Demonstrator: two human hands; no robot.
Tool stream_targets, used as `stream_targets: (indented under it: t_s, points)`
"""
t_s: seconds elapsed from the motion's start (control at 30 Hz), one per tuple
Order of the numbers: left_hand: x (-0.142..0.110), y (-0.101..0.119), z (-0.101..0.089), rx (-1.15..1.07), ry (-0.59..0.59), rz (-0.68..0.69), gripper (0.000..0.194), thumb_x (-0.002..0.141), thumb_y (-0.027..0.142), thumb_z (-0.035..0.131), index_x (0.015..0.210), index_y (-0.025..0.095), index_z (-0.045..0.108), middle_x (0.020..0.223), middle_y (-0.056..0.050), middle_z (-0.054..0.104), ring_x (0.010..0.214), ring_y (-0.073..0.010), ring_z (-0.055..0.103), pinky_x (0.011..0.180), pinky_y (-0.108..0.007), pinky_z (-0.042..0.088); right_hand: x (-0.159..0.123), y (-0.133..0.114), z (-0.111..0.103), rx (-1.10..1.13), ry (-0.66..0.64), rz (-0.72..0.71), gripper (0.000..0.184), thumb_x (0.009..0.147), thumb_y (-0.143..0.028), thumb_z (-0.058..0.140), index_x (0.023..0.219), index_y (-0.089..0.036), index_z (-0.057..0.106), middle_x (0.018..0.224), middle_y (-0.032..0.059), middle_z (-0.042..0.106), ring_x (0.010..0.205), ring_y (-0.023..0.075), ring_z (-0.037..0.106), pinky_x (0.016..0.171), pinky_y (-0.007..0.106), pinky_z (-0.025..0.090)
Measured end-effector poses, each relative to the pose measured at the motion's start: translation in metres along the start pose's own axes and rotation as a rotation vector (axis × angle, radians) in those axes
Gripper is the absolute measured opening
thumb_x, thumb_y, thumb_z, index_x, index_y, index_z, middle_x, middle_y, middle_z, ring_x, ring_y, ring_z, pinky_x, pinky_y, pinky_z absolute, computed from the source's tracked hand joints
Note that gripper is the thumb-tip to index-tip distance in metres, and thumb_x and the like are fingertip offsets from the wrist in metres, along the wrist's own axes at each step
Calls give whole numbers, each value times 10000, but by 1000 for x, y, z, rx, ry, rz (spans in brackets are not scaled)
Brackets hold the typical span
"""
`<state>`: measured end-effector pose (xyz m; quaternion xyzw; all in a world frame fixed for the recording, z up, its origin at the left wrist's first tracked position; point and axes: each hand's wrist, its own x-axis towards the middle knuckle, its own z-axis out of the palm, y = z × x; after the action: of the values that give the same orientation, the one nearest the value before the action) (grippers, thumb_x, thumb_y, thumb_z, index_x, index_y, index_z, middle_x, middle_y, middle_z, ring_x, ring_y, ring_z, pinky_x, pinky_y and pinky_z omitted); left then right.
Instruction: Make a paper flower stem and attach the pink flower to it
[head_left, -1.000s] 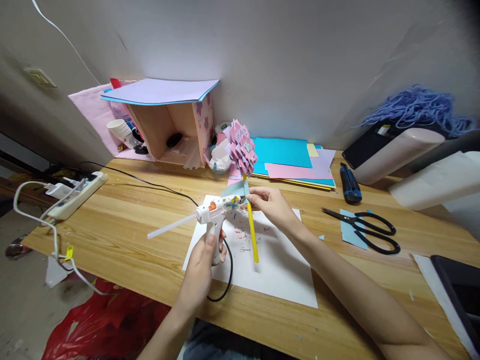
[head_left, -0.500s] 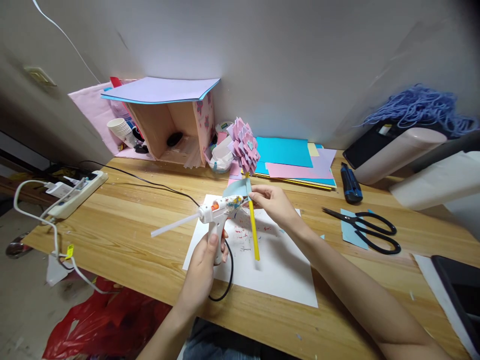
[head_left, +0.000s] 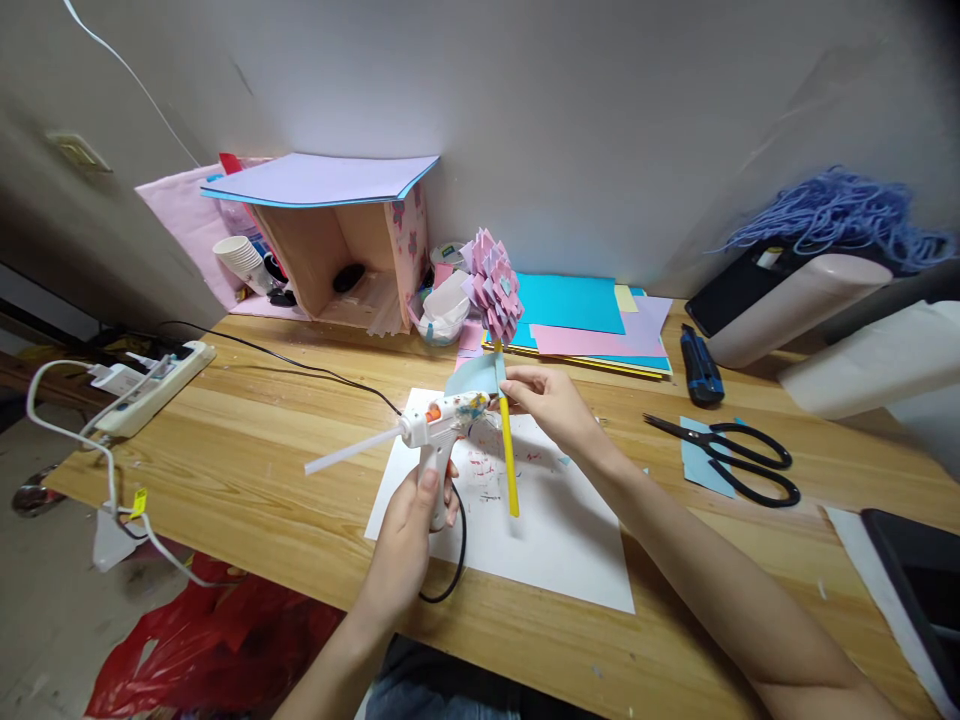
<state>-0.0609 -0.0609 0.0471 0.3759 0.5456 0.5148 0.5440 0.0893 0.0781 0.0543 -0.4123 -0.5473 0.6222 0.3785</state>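
The person's left hand is clasping the handle of a white glue gun, fingers curled round it, while the right hand is pinching the yellow stem of a paper flower between thumb and fingertips, where a pale blue leaf is meeting it. The stem is leaning slightly off upright above a white sheet on the table, and the gun's nozzle is pointing at the joint, close beside the stem; whether it is touching cannot be told. As for progress, the pink and lilac flower head is looking finished and is already sitting on top of the stem. The leaf seems to be the part being worked on: its edge is lying along the stem, but whether glue is holding it yet is not showing. Fixing it firmly is probably what is remaining of this step. Scissors are resting to the right, partly over a blue offcut. No brand is showing legibly; a yellow tag on the white cord is bearing marks too small for reading, and the sheet's coloured streaks are forming no clear words.
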Motion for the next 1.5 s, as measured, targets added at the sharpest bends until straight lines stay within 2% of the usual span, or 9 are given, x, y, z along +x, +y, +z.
stream_targets:
  t_s: [0.57,0.93,1.23,1.5]
  points:
    - [1,-2,-1,16,-17,1,386,873,504,379,914,163,556,679,12,444,596,-109,425,586,-257,318,1,0,-1,-25,6,-5,227,724,-290,595,855,-126,682,737,39,690,643,165,668,688,311,559]
    - [5,6,-8,4,64,37,393,862,512,399,891,160,572,704,1,462,598,-96,421,600,-248,327,0,-1,0,-8,19,24,245,744,-247,568,926,-124,678,836,58,702,660,175,679,723,332,563]
    - [12,13,-12,-38,120,82,448,859,502,416,1097,156,571,692,-3,468,596,-102,403,569,-247,305,-4,-7,2,-35,5,30,238,746,-240,560,904,-112,682,846,67,694,676,170,680,720,311,559]
    - [13,14,-16,-55,99,58,419,863,493,417,1074,167,573,691,4,430,570,-91,367,539,-238,283,-7,-10,4,-15,-19,44,240,726,-288,602,884,-129,689,824,58,691,676,171,682,701,300,559]
